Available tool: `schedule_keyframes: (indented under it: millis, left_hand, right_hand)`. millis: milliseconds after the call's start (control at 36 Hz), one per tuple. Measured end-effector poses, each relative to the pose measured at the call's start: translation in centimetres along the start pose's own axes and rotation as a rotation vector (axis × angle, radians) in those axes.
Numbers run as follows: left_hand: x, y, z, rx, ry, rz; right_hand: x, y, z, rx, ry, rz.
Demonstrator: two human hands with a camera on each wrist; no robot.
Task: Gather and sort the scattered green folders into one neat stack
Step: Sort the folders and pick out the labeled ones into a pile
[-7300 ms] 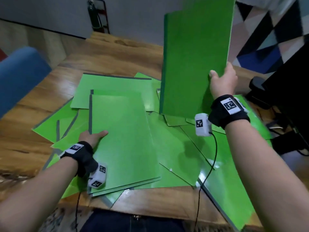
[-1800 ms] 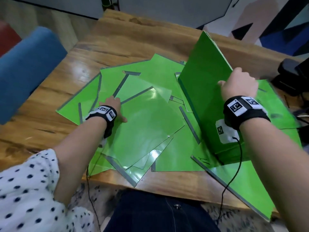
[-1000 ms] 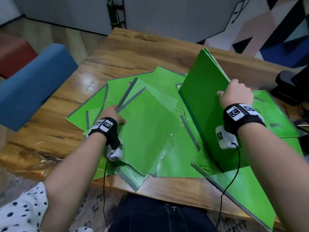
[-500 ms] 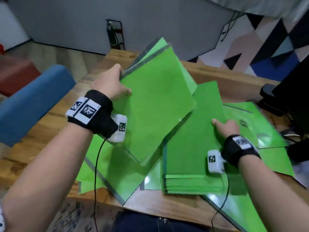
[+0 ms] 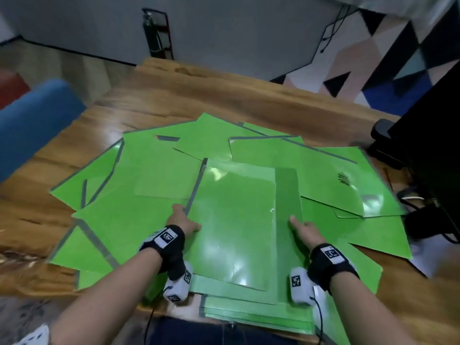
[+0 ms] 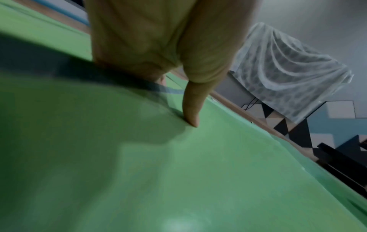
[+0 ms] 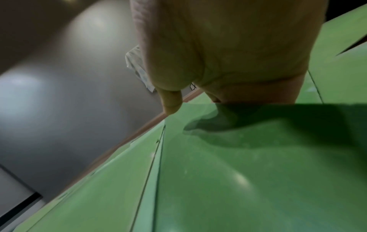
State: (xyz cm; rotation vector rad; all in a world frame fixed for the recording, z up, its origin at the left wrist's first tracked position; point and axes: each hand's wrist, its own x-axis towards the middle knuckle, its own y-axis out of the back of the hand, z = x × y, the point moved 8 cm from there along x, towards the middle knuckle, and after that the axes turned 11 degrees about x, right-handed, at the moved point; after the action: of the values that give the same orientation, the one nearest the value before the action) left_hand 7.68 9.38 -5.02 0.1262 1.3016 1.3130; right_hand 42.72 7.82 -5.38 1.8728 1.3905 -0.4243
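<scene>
Wooden table point(image 5: 224, 95) against a grey wall, green folders point(image 5: 154, 170) fanned out mid-frame. Stack point(image 5: 249, 312) at the bottom edge, probably kept close for squaring up. Top folder point(image 5: 234, 220) bracketed by left hand point(image 5: 183, 221) and right hand point(image 5: 305, 230), likely nudging it into line.

Left wrist view: thumb point(image 6: 191, 106) down on the green sheet, fingers straight, nothing gripped.

Right wrist view: thumb point(image 7: 171, 102) near the edge, palm hovering flat, not clutching anything either.
</scene>
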Motion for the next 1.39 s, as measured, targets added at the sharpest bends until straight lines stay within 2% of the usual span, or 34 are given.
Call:
schedule_keyframes:
  millis: [194,361,528,667,778,861,917,1028,1056,1139,1222,1250,1306,1389]
  left_hand:
    - [-1.3,-4.5,1.5,0.211,-0.020,-0.088]
    - [-2.5,-5.7,3.3,0.257,-0.035,-0.045]
    - [-2.0,-6.0,2.8,-0.147,-0.013,-0.102]
    - [-2.0,-5.7,2.2,-0.434,0.024,-0.125]
    - [-2.0,-4.3,2.1,-0.502,0.008,-0.028]
    - [-2.1,-2.8,2.5,-0.540,-0.013,0.070]
    - [-2.1,-1.7,2.7,-0.569,-0.020,0.125]
    - [-1.9,0.5,3.2,-0.568,-0.026,0.213]
    - [-1.9,1.1,3.4,-0.549,-0.030,0.232]
    - [-1.7,2.8,4.0,-0.492,-0.028,0.283]
    - [-1.3,3.9,3.9,-0.429,-0.015,0.316]
    - [-1.1,4.2,4.0,-0.414,-0.014,0.318]
    - [-0.9,4.5,3.9,-0.393,-0.017,0.325]
    - [-0.8,4.6,3.9,-0.375,-0.021,0.323]
  right_hand:
    - [0.8,-0.6,1.5,0.093,-0.026,0.018]
    - [1.4,-0.6,1.9,0.185,-0.013,0.075]
    - [0.8,0.0,-0.2,0.154,0.166,0.189]
    - [0.1,-0.8,-2.1,0.204,0.265,0.146]
    - [-0.2,-1.2,-3.6,0.209,0.333,0.095]
    - [0.1,-1.3,-4.2,0.221,0.326,0.037]
    - [0.9,-0.4,-4.3,0.226,0.318,0.049]
    - [4.6,2.0,-3.9,0.328,0.153,0.035]
    - [5.7,2.6,-4.1,0.251,0.142,0.048]
    - [7.6,4.4,-5.9,-0.199,0.185,0.187]
    - [8.0,3.7,-8.4,-0.709,0.347,0.226]
    - [8.2,2.9,-9.0,-0.854,0.414,0.197]
    - [8.8,1.7,-9.1,-1.040,0.445,0.104]
    - [10.4,0.4,-7.4,-1.075,0.343,-0.065]
